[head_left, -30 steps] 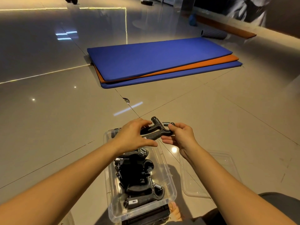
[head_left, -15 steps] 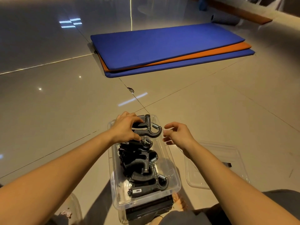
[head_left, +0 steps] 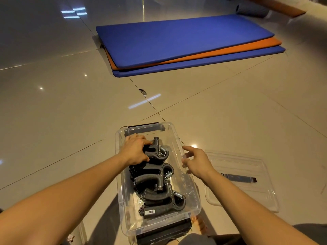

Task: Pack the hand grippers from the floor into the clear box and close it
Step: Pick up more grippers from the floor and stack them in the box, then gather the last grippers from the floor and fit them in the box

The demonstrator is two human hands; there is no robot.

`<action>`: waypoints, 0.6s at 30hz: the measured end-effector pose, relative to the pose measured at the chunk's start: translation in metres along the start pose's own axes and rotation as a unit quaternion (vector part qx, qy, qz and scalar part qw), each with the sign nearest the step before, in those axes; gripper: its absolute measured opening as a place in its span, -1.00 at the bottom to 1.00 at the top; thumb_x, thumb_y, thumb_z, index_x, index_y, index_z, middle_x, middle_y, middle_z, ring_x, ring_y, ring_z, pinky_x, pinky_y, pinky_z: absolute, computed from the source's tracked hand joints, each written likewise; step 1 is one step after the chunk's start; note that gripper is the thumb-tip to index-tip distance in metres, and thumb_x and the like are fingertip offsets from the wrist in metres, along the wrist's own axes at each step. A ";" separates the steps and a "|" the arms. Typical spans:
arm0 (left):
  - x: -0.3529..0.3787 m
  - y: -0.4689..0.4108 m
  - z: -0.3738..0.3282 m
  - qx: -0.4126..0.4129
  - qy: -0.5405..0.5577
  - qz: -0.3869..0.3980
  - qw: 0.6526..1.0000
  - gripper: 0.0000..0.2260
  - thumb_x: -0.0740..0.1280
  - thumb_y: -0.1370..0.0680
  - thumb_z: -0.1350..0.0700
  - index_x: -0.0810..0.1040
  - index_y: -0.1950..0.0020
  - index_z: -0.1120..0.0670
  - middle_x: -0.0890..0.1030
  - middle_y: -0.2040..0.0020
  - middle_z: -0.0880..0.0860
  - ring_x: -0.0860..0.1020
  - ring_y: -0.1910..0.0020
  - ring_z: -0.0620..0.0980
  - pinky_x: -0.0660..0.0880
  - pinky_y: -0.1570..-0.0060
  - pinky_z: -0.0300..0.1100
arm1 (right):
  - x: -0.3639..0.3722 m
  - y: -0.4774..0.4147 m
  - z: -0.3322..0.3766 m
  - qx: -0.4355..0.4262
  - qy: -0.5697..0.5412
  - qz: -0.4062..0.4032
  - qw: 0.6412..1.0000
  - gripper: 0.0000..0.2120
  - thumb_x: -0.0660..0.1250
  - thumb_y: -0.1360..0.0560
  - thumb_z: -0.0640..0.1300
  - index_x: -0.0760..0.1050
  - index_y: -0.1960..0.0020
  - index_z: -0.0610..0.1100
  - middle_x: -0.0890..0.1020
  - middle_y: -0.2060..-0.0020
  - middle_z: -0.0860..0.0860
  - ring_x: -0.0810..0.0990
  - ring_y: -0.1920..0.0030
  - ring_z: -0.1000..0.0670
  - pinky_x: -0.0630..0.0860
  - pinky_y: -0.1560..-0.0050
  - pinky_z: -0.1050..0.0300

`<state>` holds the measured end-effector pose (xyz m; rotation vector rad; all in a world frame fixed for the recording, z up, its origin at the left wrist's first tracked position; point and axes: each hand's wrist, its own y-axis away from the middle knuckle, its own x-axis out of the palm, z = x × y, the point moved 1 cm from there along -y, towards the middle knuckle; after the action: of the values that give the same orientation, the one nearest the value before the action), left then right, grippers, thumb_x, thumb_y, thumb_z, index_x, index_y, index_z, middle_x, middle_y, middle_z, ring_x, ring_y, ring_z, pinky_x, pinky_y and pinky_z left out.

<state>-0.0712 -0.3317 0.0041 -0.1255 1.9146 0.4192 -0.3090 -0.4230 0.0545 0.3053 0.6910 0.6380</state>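
The clear box stands open on the floor in front of me, with a dark latch at its far end. Several black hand grippers with steel springs lie packed in a row inside; the middle one lies free. My left hand is down in the far end of the box, shut on the farthest hand gripper. My right hand hovers over the box's right wall, fingers spread, holding nothing. The clear lid lies flat on the floor to the right of the box, a dark latch on it.
A stack of blue and orange mats lies on the glossy tiled floor beyond. A dark case sits under the box's near end. Another clear plastic item shows at the bottom left. My knee is at the bottom right.
The hand gripper held by both hands above the box has gone down into its far end with my left hand. My right hand let go and drew back right.
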 end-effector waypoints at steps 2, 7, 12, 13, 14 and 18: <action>0.004 -0.003 0.000 -0.013 -0.005 0.006 1.000 -0.32 0.53 -0.39 -0.20 0.44 -0.48 -0.17 0.50 -0.31 -0.08 0.34 -0.33 0.01 0.24 -0.33 -0.01 | 0.000 -0.001 0.000 0.007 -0.009 0.001 1.000 -0.47 0.33 -0.56 -0.38 0.41 -0.49 -0.13 0.59 0.10 -0.05 0.64 0.23 -0.07 0.62 0.20 -0.01; 0.008 -0.006 0.002 -0.016 0.016 0.023 0.999 -0.32 0.50 -0.42 -0.21 0.41 -0.51 -0.14 0.51 -0.31 -0.04 0.35 -0.34 0.03 0.28 -0.35 0.00 | -0.001 -0.003 -0.001 0.019 -0.009 0.005 1.000 -0.47 0.33 -0.54 -0.41 0.42 -0.48 -0.14 0.60 0.09 -0.10 0.64 0.21 -0.10 0.63 0.23 -0.03; 0.007 -0.007 0.002 -0.021 0.038 0.038 0.998 -0.33 0.50 -0.44 -0.19 0.40 -0.52 -0.12 0.54 -0.33 -0.01 0.35 -0.34 0.04 0.30 -0.33 0.00 | -0.001 -0.005 -0.001 0.031 -0.012 0.007 0.999 -0.46 0.34 -0.53 -0.42 0.43 -0.48 -0.15 0.60 0.11 -0.09 0.63 0.20 -0.10 0.64 0.22 -0.05; 0.007 -0.007 0.002 -0.022 0.038 0.038 0.998 -0.33 0.50 -0.44 -0.18 0.40 -0.52 -0.12 0.54 -0.34 -0.02 0.35 -0.35 0.04 0.30 -0.34 0.00 | -0.001 -0.005 -0.001 0.032 -0.010 0.006 0.999 -0.46 0.34 -0.53 -0.42 0.43 -0.48 -0.15 0.60 0.11 -0.09 0.64 0.20 -0.10 0.63 0.23 -0.05; 0.007 -0.006 0.001 -0.022 0.035 0.036 0.998 -0.32 0.51 -0.43 -0.18 0.40 -0.51 -0.11 0.53 -0.34 -0.02 0.36 -0.35 0.04 0.29 -0.35 0.00 | -0.001 -0.006 -0.002 0.032 -0.007 0.005 0.999 -0.46 0.33 -0.54 -0.42 0.42 -0.48 -0.15 0.60 0.12 -0.08 0.64 0.19 -0.11 0.63 0.24 -0.04; 0.002 0.000 -0.004 -0.015 0.025 0.014 0.999 -0.33 0.54 -0.42 -0.13 0.43 -0.49 -0.08 0.53 -0.38 -0.03 0.36 -0.40 0.03 0.26 -0.41 0.02 | 0.000 -0.006 -0.001 0.030 0.015 0.000 0.999 -0.45 0.34 -0.54 -0.42 0.40 -0.50 -0.16 0.58 0.14 -0.09 0.63 0.21 -0.10 0.65 0.22 -0.05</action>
<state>-0.0759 -0.3327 0.0036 -0.1293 1.9610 0.4685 -0.3075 -0.4277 0.0509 0.3510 0.7402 0.6230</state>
